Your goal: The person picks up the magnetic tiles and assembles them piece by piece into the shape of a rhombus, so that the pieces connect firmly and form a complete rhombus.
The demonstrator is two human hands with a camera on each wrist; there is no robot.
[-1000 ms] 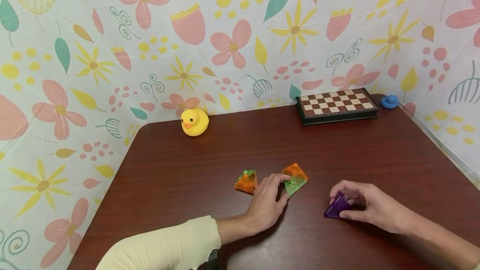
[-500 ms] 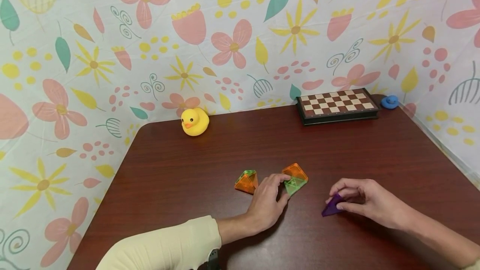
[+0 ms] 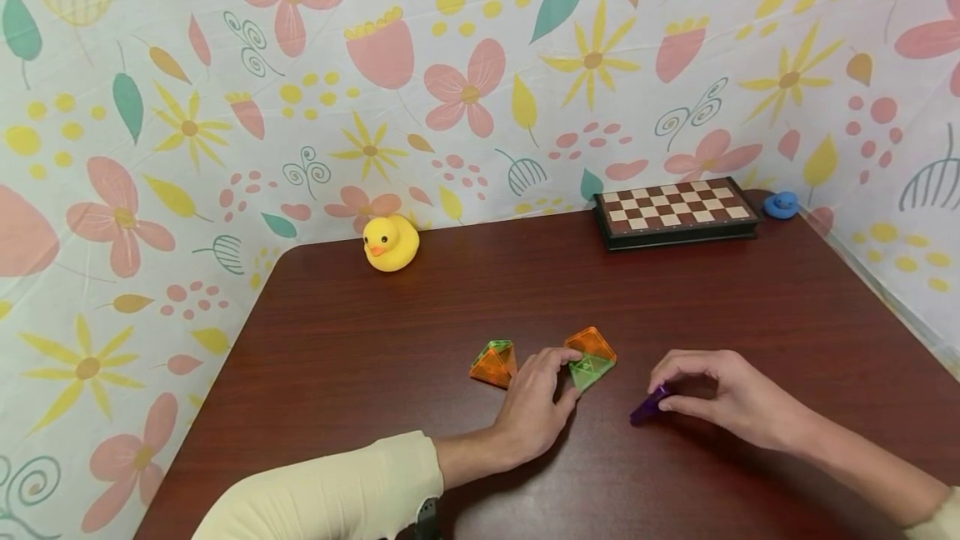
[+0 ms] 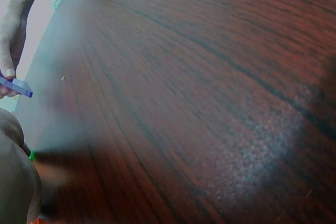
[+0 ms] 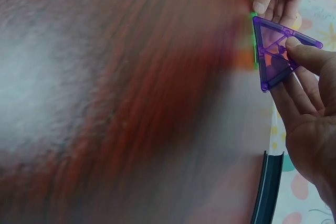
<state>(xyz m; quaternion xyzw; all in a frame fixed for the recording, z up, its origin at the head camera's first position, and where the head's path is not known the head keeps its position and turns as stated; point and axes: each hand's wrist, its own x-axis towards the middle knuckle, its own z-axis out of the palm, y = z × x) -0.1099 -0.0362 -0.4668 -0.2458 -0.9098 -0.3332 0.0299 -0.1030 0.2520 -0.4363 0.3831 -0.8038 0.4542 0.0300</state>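
Pinched between our right thumb and fingers, with hardly any gap, is the purple triangle tile [image 3: 649, 405], seen nearly edge-on at 9 o'clock from the right hand [image 3: 720, 398]; we cannot tell whether its lower end touches the table [image 3: 420, 307]. At 10 o'clock from that tile, and near it, our left hand [image 3: 536, 402] lies with thumb and forefinger apart, their tips touching a flat green triangle tile [image 3: 588, 370]. An orange tile [image 3: 594, 341] meets the green one at 12 o'clock. Just beside the left hand, at its 10 o'clock, stands a raised orange-and-green tile piece [image 3: 492, 365]. Well apart sit a yellow duck [image 3: 391, 243], between 10 and 11 o'clock from our left hand, and a chequered board [image 3: 675, 208], at 12 o'clock from the purple tile.
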